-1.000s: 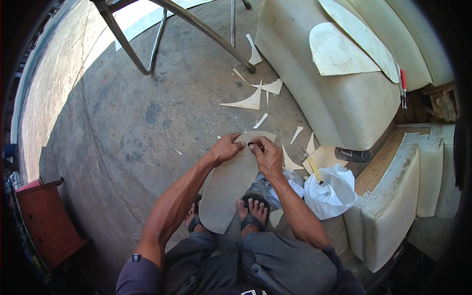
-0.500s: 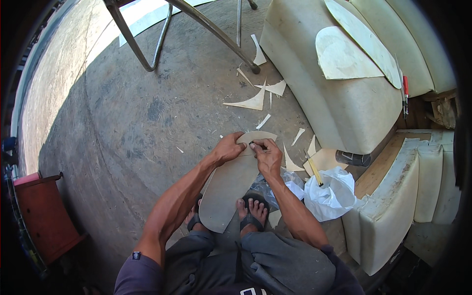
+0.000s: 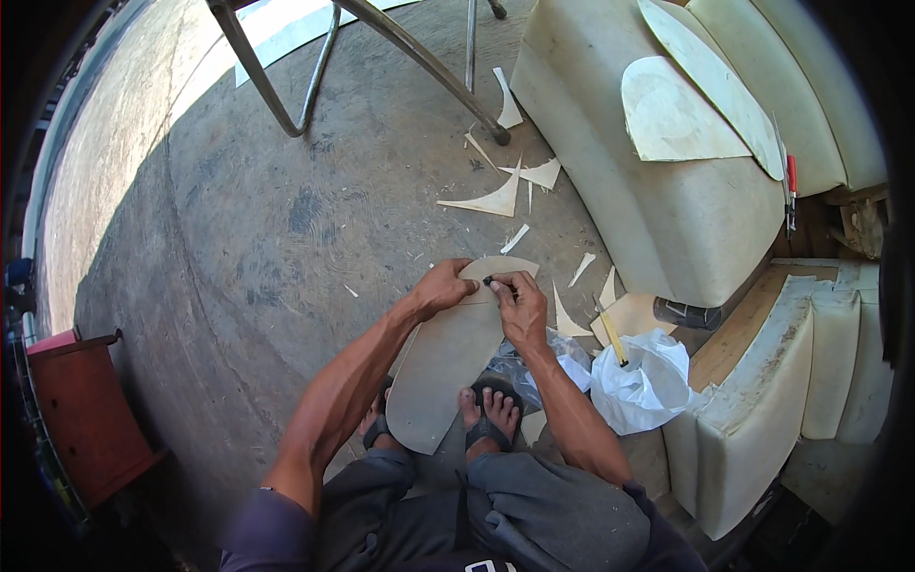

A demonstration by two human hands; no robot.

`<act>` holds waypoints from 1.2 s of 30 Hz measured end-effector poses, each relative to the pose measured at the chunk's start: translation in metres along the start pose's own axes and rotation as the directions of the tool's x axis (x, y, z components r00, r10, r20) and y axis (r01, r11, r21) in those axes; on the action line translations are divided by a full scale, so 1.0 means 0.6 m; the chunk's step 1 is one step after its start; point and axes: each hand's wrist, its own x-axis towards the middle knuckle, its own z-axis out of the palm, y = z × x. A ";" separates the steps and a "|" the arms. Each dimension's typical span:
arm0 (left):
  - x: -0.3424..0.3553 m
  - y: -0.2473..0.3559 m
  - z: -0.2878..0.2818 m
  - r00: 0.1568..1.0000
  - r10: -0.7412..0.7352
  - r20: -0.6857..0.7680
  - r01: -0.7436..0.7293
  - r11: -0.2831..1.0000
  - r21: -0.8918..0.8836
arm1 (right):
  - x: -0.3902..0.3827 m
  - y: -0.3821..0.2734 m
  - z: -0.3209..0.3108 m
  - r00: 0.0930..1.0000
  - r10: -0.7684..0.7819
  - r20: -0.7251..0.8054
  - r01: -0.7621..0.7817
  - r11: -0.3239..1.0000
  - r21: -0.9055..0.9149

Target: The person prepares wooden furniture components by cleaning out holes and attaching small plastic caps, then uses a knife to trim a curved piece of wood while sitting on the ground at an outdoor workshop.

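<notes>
A long tan board [image 3: 443, 367] with rounded ends stands slanted between my feet, its far end raised toward my hands. My left hand [image 3: 442, 290] grips its upper left edge, thumb on the face and fingers behind. Near the board's top, my right hand [image 3: 520, 307] pinches a small black piece [image 3: 489, 280] between thumb and fingertips, close to my left thumb. What exactly the black piece is remains too small to make out. A faint line crosses the board just below my hands.
Pale curved offcuts [image 3: 494, 199] litter the floor ahead. At right are a white plastic bag [image 3: 640, 386], a yellow-handled tool [image 3: 613, 336] and cream upholstered seats [image 3: 629, 181], one carrying cut panels [image 3: 677, 110]. A metal-legged frame [image 3: 419, 62] stands ahead, a red box [image 3: 91, 419] left.
My right fingers have shifted slightly right, showing more of the small black piece. The left hand keeps its hold on the board. The whole view has moved a little.
</notes>
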 end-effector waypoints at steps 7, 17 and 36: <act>0.003 -0.002 -0.002 0.998 -0.064 0.007 0.064 0.998 0.024 | 0.035 0.000 -0.057 0.924 -0.288 0.253 0.319 0.943 -0.091; -0.001 0.004 0.002 0.999 -0.048 0.006 0.048 0.999 0.020 | 0.023 -0.001 -0.046 0.894 -0.409 0.184 0.445 0.859 -0.251; 0.015 -0.020 0.022 0.994 0.084 -0.064 -0.068 0.972 0.223 | 0.031 -0.039 -0.037 0.873 -0.284 0.396 0.482 0.620 -0.619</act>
